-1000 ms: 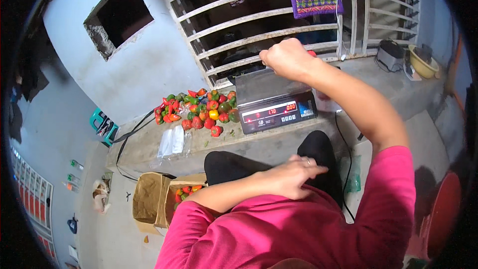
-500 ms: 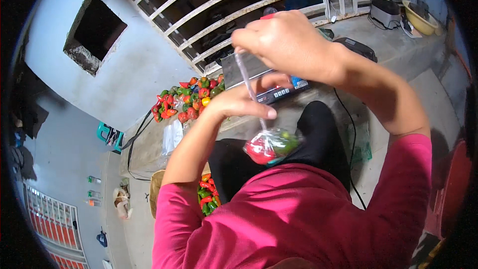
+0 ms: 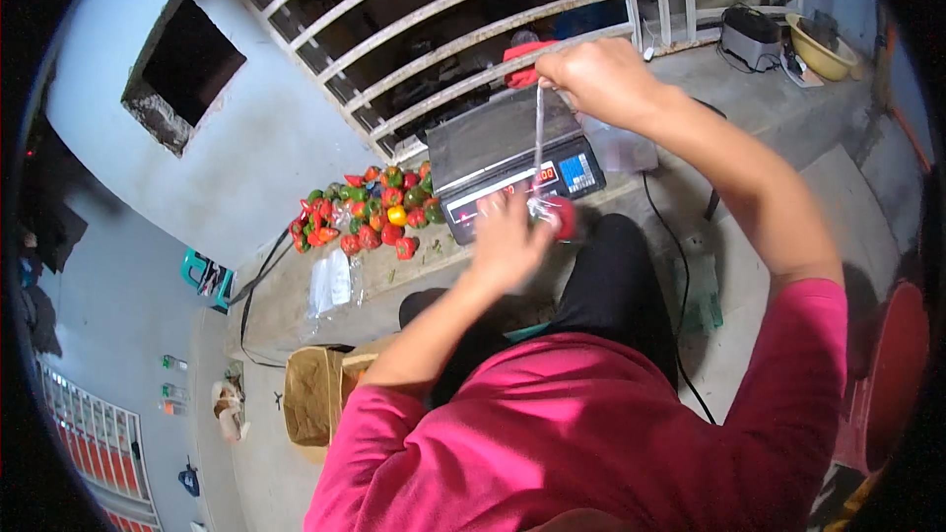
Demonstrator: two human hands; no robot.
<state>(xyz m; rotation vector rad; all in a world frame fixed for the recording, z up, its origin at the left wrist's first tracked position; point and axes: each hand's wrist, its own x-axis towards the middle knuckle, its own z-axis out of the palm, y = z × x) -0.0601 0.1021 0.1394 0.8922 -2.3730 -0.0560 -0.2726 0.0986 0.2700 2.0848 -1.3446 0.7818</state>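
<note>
My right hand (image 3: 601, 82) is raised over the scale, its fingers pinched round the twisted neck of a clear plastic bag (image 3: 560, 220). The bag hangs below on its stretched neck; red shows through the film, and motion smears it. Beside the bag is my left hand (image 3: 507, 244), blurred, with fingers apart; whether it touches the bag I cannot tell. Behind both hands a dark digital scale (image 3: 493, 138) with lit red digits rests on the concrete ledge. To its left lies a pile of red, green and yellow peppers (image 3: 370, 207).
White plastic bags (image 3: 333, 281) lie on the ledge (image 3: 414, 271) near the peppers. Brown paper bags (image 3: 313, 394) stand below at left. A black cable (image 3: 680, 305) runs down at right. Farther right are a grey appliance (image 3: 751, 37) and a yellow basin (image 3: 823, 49). White bars (image 3: 453, 34) rise behind.
The bag has swung up and forward from over my lap towards the scale. My left hand has moved forward and right, and its fingers have spread. My right hand has shifted slightly right.
</note>
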